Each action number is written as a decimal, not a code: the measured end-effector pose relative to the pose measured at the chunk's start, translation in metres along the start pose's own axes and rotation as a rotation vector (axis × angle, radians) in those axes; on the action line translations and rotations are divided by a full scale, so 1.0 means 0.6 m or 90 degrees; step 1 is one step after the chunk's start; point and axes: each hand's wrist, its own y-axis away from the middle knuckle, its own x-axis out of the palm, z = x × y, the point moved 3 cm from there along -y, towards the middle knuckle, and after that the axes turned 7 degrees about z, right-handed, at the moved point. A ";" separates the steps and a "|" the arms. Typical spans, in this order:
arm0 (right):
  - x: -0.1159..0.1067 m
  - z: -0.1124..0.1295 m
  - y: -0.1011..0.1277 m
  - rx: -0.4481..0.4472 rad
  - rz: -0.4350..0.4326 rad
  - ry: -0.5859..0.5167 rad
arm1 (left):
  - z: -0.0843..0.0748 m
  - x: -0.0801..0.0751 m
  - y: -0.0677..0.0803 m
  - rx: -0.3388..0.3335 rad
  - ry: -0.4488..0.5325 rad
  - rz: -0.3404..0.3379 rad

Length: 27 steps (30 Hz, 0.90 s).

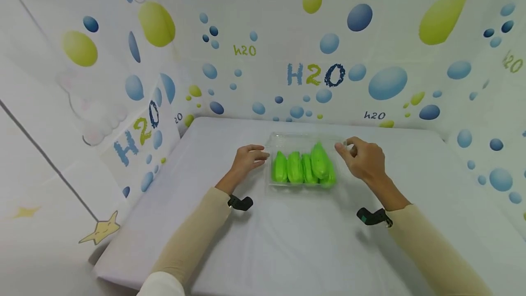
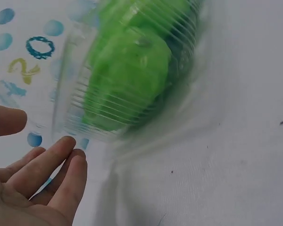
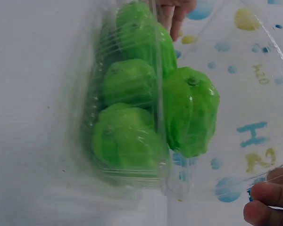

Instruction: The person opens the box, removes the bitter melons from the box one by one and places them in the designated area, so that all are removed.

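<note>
A clear plastic clamshell box lies on the white table, holding several bright green, ribbed vegetables. My left hand rests at the box's left side, fingers straight and loose, tips against its ribbed wall. My right hand is at the box's far right corner, fingers curled and pinching the edge of the clear lid. In the right wrist view one vegetable lies on top of the others, and the lid stands raised off the tray. The left wrist view is blurred.
White cloth covers the table. Curtain walls printed with blue and green bubbles close in the back, left and right. The table's left edge drops off beside my left arm.
</note>
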 end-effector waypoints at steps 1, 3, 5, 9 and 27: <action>-0.002 0.000 -0.007 -0.001 -0.006 0.000 | 0.002 0.002 -0.004 -0.010 -0.031 -0.009; -0.004 -0.001 -0.019 -0.007 -0.026 -0.005 | 0.005 0.006 -0.012 -0.022 -0.070 -0.019; -0.005 -0.001 -0.032 -0.012 -0.049 -0.014 | 0.007 0.011 -0.020 -0.021 -0.067 -0.015; -0.002 -0.005 -0.053 -0.009 -0.084 -0.053 | 0.009 0.023 -0.033 -0.006 -0.020 0.007; 0.025 -0.043 -0.071 0.140 0.012 -0.430 | 0.026 0.030 -0.025 0.044 -0.027 -0.013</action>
